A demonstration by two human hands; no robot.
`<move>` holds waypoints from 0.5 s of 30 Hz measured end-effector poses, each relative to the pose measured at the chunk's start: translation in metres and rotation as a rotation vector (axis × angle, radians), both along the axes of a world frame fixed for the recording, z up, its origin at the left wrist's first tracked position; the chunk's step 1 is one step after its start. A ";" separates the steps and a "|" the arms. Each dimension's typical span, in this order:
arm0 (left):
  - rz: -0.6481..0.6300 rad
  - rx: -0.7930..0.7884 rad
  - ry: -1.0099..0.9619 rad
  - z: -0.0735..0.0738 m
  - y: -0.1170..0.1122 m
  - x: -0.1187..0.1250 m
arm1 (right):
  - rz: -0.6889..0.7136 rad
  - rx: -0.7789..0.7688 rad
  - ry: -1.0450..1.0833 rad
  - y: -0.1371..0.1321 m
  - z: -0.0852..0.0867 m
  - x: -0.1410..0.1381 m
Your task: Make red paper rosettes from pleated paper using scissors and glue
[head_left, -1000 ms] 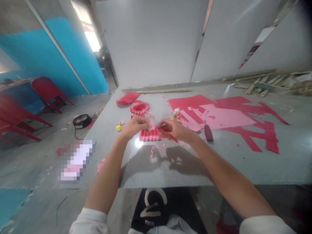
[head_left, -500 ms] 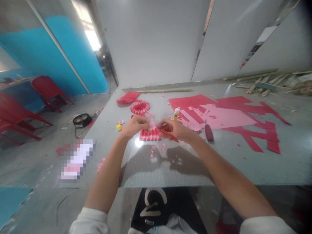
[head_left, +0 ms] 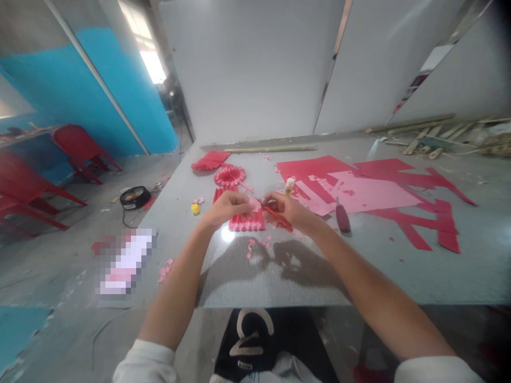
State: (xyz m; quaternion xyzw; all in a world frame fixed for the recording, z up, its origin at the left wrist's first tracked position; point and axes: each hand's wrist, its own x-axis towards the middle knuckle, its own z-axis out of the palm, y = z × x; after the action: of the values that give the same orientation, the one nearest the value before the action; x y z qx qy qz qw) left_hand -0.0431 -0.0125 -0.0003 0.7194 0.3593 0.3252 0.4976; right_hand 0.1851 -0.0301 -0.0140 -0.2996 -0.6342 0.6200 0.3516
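The hands have drawn slightly closer together since the earlier frame, and the slim red tool (head_left: pixel 278 217) now lies at a shallower angle across the right hand (head_left: pixel 287 209). The right hand is closed, its thumb and fingers pinching the tool. The left hand (head_left: pixel 223 209) is curled, with its fingers reaching toward a pink paper scrap (head_left: pixel 254 204). The scrap sits between the hands, at the tool's tip. Whether the left hand grips it cannot be confirmed.

Both hands are directly above a pleated red paper fan (head_left: pixel 246 222), which lies flat on the grey worktop (head_left: pixel 279 282). Small pink paper bits (head_left: pixel 250 247) are scattered just nearer the person. Farther along the worktop, beyond the hands, lie a red paper rosette (head_left: pixel 229 175) and a folded red paper bundle (head_left: pixel 209 159). A yellow cap (head_left: pixel 195 208) stands left of the left hand, and a glue stick (head_left: pixel 289 185) stands just beyond the right hand. To the right are a dark red object (head_left: pixel 343 218), a pink card sheet (head_left: pixel 371 190) and cut red card pieces (head_left: pixel 415 215). Red chairs (head_left: pixel 80 149) stand on the floor at left.
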 end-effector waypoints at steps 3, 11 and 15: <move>-0.013 -0.015 0.007 0.000 -0.002 0.003 | -0.002 0.008 0.034 -0.001 0.002 -0.001; -0.031 -0.058 -0.031 -0.001 -0.002 0.005 | -0.038 0.019 0.033 -0.001 0.001 -0.003; -0.025 -0.060 -0.024 -0.002 -0.002 0.004 | -0.041 0.026 0.028 -0.002 0.001 -0.003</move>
State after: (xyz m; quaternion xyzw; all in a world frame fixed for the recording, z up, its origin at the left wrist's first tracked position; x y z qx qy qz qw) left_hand -0.0389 -0.0144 -0.0024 0.7047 0.3538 0.3167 0.5272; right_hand 0.1822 -0.0317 -0.0129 -0.2993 -0.6309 0.6087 0.3768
